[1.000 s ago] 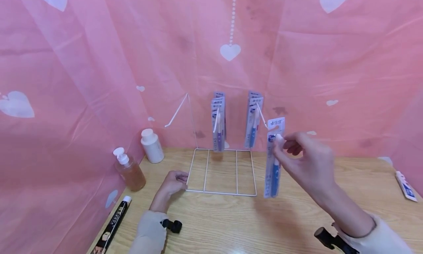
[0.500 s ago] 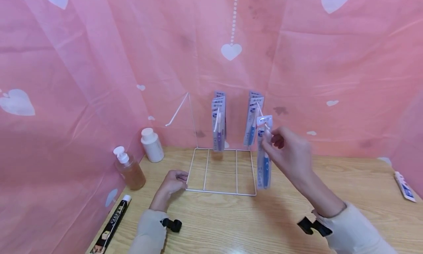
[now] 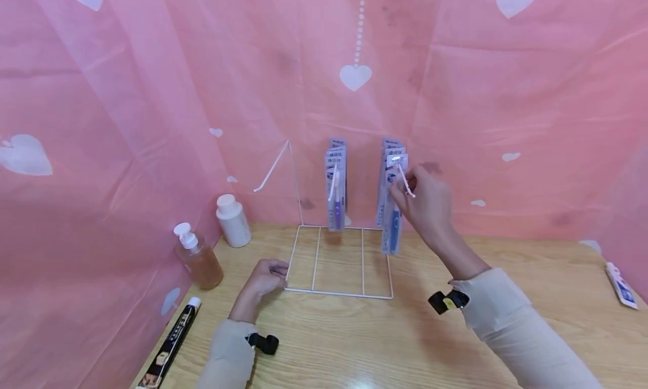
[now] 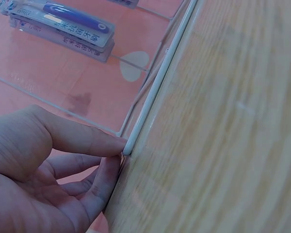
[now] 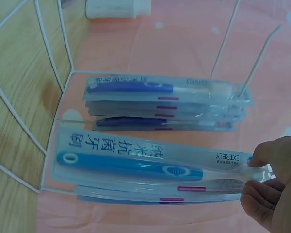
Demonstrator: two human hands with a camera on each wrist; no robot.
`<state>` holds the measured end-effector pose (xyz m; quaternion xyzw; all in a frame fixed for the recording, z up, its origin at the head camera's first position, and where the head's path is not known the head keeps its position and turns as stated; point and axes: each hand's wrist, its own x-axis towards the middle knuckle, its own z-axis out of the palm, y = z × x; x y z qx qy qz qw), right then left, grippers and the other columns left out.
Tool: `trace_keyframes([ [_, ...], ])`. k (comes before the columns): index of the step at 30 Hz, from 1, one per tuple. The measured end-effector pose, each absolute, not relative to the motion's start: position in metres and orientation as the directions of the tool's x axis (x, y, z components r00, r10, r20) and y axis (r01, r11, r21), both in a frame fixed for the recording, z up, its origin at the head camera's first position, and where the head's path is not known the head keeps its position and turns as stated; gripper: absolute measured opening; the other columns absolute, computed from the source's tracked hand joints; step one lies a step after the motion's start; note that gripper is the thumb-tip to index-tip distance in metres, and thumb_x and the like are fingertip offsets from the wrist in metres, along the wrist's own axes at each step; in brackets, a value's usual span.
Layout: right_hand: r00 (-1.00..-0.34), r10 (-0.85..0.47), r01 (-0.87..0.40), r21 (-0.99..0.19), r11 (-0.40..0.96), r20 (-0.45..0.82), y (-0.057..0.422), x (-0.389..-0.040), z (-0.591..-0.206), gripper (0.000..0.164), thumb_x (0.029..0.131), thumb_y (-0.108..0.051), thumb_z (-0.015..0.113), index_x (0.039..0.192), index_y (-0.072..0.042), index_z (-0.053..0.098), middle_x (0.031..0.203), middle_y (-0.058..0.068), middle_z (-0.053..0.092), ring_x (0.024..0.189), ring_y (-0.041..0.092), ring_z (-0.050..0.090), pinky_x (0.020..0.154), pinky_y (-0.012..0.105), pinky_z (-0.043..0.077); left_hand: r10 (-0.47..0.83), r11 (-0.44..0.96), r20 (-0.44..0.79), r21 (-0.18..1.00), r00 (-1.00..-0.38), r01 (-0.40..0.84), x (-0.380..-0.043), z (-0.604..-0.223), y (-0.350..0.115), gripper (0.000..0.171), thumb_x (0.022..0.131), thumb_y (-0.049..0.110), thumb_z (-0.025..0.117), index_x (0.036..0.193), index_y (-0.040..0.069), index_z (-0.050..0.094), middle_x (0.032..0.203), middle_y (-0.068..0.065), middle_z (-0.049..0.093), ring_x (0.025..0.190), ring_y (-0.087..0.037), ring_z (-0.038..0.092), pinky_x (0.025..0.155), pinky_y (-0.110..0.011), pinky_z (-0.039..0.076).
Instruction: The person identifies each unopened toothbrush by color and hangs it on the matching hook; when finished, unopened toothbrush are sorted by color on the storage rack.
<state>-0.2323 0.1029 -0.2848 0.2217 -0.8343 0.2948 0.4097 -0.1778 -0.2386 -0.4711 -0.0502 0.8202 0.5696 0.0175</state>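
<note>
A blue packaged toothbrush hangs on the right hook of the white wire rack. My right hand pinches it near its upper end, and the hook's tip pokes out in front of the card. More blue packs are behind it on that hook. On the middle hook hang several purple packaged toothbrushes. The left hook carries nothing. Down at the rack's front left corner, my left hand grips the base wire between thumb and finger, as the left wrist view shows close up.
Left of the rack stand a white bottle and a pump bottle with amber liquid. A long black box with a white end lies at the front left. A toothpaste tube is far right. Pink curtain encloses the table.
My right hand has moved left and away from me, carrying the blue packaged toothbrush from beside the right hook onto it and along it. The left hand has stayed at the rack's corner.
</note>
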Motion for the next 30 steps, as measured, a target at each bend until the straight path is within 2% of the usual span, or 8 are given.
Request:
trace_keyframes([
  [5, -0.556, -0.107, -0.629, -0.333, 0.703, 0.825, 0.102, -0.248, -0.289, 0.014, 0.085, -0.01, 0.066, 0.077, -0.002, 0.058, 0.065, 0.012, 0.063, 0.052, 0.023, 0.056, 0.045, 0.034, 0.036, -0.078, 0.352, -0.102, 0.928, -0.992, -0.123, -0.178, -0.472, -0.236, 0.046, 0.063, -0.021, 0.07, 0.109, -0.012, 0.067, 0.09, -0.014, 0.063, 0.081, -0.023, 0.059, 0.071, -0.028, 0.051],
  [11, -0.579, -0.047, -0.594, -0.381, 0.709, 0.814, 0.102, -0.258, -0.292, 0.016, 0.084, -0.013, 0.065, 0.075, -0.002, 0.058, 0.063, 0.011, 0.064, 0.054, 0.025, 0.056, 0.048, 0.037, 0.037, -0.07, 0.354, -0.079, 0.93, -0.994, -0.099, -0.176, -0.471, -0.234, 0.046, 0.062, -0.021, 0.069, 0.107, -0.013, 0.067, 0.088, -0.014, 0.063, 0.08, -0.022, 0.059, 0.071, -0.029, 0.051],
  [24, -0.584, -0.017, -0.571, -0.397, 0.719, 0.811, 0.1, -0.269, -0.295, 0.018, 0.083, -0.014, 0.068, 0.076, -0.002, 0.057, 0.065, 0.014, 0.064, 0.057, 0.031, 0.058, 0.051, 0.04, 0.038, -0.071, 0.347, -0.097, 0.931, -0.993, -0.115, -0.176, -0.472, -0.234, 0.047, 0.063, -0.021, 0.069, 0.109, -0.013, 0.067, 0.089, -0.013, 0.063, 0.081, -0.022, 0.059, 0.072, -0.03, 0.052],
  [27, -0.594, -0.017, -0.562, -0.399, 0.724, 0.805, 0.099, -0.267, -0.297, 0.02, 0.084, -0.014, 0.069, 0.075, -0.002, 0.057, 0.064, 0.013, 0.062, 0.056, 0.031, 0.056, 0.051, 0.039, 0.037, -0.072, 0.348, -0.097, 0.93, -0.993, -0.116, -0.176, -0.472, -0.234, 0.047, 0.063, -0.021, 0.069, 0.109, -0.013, 0.067, 0.089, -0.013, 0.063, 0.08, -0.022, 0.059, 0.073, -0.03, 0.052],
  [30, -0.638, -0.046, -0.532, -0.396, 0.749, 0.769, 0.101, -0.26, -0.3, 0.027, 0.083, -0.018, 0.075, 0.075, -0.002, 0.055, 0.064, 0.012, 0.059, 0.056, 0.029, 0.051, 0.05, 0.037, 0.034, -0.074, 0.355, -0.104, 0.927, -0.992, -0.124, -0.176, -0.472, -0.234, 0.047, 0.063, -0.021, 0.069, 0.109, -0.012, 0.067, 0.089, -0.013, 0.063, 0.081, -0.022, 0.059, 0.073, -0.03, 0.051],
])
